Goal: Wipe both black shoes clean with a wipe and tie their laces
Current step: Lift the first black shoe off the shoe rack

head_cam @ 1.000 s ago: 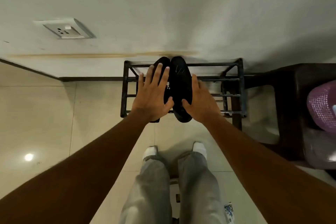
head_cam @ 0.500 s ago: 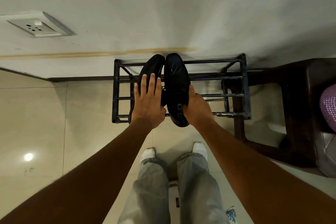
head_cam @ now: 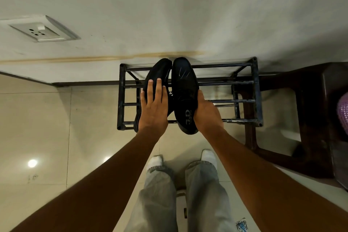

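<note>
Two black shoes stand side by side over a black metal rack [head_cam: 256, 90] against the wall. The left shoe [head_cam: 160, 69] shows its side; the right shoe [head_cam: 183, 81] shows its sole with a pale logo. My left hand [head_cam: 153, 107] lies over the left shoe, fingers wrapped across it and the thumb hidden. My right hand [head_cam: 207, 115] grips the right shoe from its right side, thumb along the edge and fingers hidden behind. A bit of black lace shows between the shoes. No wipe is in my hands.
A dark brown stool [head_cam: 310, 109] stands right of the rack, with a purple basket [head_cam: 343, 113] at the frame edge. My feet in white socks stand on the tiled floor below. A small blue-and-white packet [head_cam: 242, 225] lies by my right leg. A wall socket [head_cam: 40, 31] is upper left.
My left hand went from spread fingers to lying closed over the left shoe. My right hand slid further round the right shoe. The right shoe's sole has turned more toward me.
</note>
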